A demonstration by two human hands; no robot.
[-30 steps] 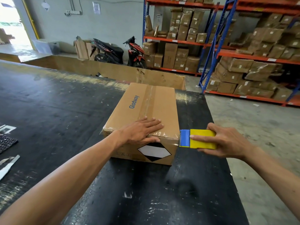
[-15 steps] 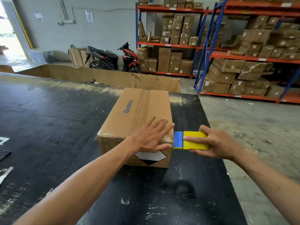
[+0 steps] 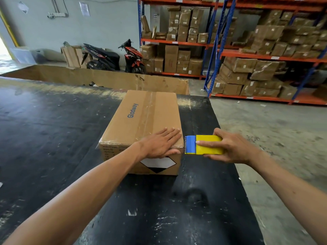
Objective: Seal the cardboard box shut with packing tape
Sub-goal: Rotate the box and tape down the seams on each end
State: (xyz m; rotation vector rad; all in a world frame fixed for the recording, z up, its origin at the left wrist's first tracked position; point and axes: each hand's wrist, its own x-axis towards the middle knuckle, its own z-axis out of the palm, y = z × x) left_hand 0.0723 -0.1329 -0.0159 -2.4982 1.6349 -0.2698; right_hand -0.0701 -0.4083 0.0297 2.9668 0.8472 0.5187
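Cardboard box [image 3: 141,124] flaps taped; contents hidden

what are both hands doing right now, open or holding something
Left hand: open, fingers straight, pressing flat on the near top edge of the cardboard box.
Right hand: closed in a grip on the yellow and blue tape dispenser beside the box.

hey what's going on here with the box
A person is taping a cardboard box shut on a black table. The left hand lies flat on the near right corner of the box top, pressing the clear tape down. The right hand holds a yellow and blue tape dispenser just off the box's right edge, its blue end close to the corner. A strip of tape already runs along the top seam, and tape shows along the near edge too.
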